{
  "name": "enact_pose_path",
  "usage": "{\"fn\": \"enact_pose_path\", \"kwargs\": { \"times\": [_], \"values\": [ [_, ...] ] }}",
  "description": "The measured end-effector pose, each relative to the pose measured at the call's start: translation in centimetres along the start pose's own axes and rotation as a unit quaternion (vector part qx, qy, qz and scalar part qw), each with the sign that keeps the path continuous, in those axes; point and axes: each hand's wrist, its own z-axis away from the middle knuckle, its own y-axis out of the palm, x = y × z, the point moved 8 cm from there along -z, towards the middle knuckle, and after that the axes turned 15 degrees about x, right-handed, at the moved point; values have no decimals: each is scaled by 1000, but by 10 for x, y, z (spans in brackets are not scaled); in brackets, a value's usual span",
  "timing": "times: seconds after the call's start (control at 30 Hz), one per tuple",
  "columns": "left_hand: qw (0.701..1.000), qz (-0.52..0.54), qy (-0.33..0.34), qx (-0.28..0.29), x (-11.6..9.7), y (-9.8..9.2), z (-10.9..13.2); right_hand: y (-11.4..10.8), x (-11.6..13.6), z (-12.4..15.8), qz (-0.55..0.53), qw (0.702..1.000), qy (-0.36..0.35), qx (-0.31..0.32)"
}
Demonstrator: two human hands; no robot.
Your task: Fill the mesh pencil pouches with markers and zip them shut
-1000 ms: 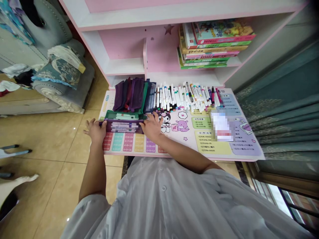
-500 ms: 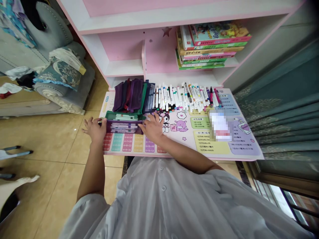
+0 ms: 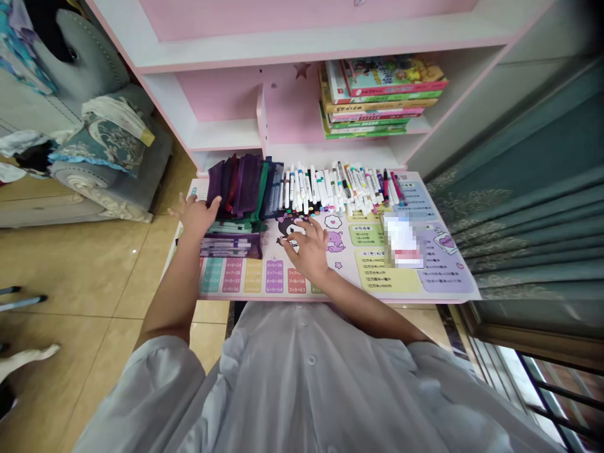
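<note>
An opened purple and green marker case (image 3: 238, 207) lies on the left of a printed desk mat (image 3: 401, 270), its fabric leaves fanned upright and its front tray filled with markers. My left hand (image 3: 197, 216) rests open on the case's left end, fingers spread against the purple leaves. My right hand (image 3: 309, 246) hovers over the mat just right of the case, fingers curled loosely, holding nothing I can make out. A long row of loose markers (image 3: 340, 185) lies along the back of the mat.
A pink and white shelf unit (image 3: 264, 50) rises behind the desk with a stack of books (image 3: 377, 94) on its right shelf. A white box (image 3: 401, 239) sits on the mat. A grey sofa with cushions (image 3: 104, 145) is at left, teal curtains (image 3: 528, 207) at right.
My left hand moved up from the case's front tray to its fanned leaves. My right hand left the tray's right end and drew back over the mat. The view shifted left.
</note>
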Motion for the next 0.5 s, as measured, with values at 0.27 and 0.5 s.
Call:
{"fn": "enact_pose_path", "kwargs": {
  "times": [0.27,0.5],
  "values": [
    [999,-39,-13,19,-3,3,-15,3,-11,5,-10,1000,-2,-14],
    [999,-45,25,11,-5,6,-23,2,-13,5,-8,1000,17,2]
  ]
}}
